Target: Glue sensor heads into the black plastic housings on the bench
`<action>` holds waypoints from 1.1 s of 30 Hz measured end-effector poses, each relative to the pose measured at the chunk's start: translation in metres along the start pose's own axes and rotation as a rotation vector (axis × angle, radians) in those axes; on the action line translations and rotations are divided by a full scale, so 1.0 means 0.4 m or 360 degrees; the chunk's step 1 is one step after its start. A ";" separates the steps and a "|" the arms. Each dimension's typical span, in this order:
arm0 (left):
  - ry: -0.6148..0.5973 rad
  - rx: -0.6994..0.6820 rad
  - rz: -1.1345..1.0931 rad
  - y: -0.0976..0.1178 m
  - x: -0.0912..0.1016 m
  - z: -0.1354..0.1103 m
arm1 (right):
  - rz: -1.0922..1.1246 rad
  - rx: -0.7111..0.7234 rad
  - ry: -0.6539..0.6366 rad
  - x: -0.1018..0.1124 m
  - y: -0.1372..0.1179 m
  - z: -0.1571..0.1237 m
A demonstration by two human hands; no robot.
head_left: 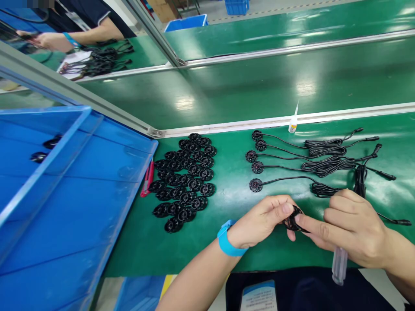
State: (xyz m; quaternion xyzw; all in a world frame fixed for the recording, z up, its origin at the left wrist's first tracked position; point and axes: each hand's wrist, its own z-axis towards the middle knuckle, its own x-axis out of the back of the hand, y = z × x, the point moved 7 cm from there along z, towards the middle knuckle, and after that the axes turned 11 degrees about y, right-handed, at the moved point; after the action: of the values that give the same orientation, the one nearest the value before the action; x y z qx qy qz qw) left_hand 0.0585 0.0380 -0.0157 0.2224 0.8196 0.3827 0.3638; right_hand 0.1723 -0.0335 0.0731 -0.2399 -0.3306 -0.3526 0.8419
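A round black plastic part [292,219] is pinched between the thumb and fingers of my left hand [264,220], which wears a blue wristband. The outstretched index finger of my right hand [359,229] touches the part's face. My other right fingers are curled round a tool with a clear handle [339,265], which sticks out below the palm; its working end is hidden. Just beyond my right hand lies a bundled black cable [359,179]. Farther up, several black discs [256,185] with coiled cables [327,166] lie in rows on the green bench.
Many black round parts [188,181] are grouped left of centre. Beside them are a red-handled tool [148,178] and a large blue bin [71,194]. A small white bottle [293,124] stands by the rear rail. Across the partition, a co-worker's arm [94,34] is visible.
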 end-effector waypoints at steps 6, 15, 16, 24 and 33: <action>0.0132 -0.0065 0.0009 0.002 0.005 0.003 | -0.0024 -0.0146 -0.0033 -0.016 0.002 -0.001; 0.0230 -0.0208 -0.0127 0.021 0.011 0.005 | 0.0039 -0.0337 -0.0091 -0.034 0.022 -0.007; 0.0233 -0.0214 -0.0148 0.024 0.012 0.003 | 0.0090 -0.0367 -0.0075 -0.030 0.023 -0.006; 0.0212 -0.0153 -0.0239 0.030 0.016 -0.013 | 0.0399 -0.0599 0.0110 0.006 0.037 0.000; 0.0183 -0.0243 -0.0335 0.041 0.013 -0.016 | 0.0247 -0.0655 0.0213 0.007 0.045 0.011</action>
State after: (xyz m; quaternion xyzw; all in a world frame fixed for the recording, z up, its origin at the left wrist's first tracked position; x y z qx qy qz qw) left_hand 0.0517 0.0484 -0.0020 0.0846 0.8265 0.4157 0.3701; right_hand 0.1857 -0.0203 0.0748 -0.4075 -0.1756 -0.3619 0.8199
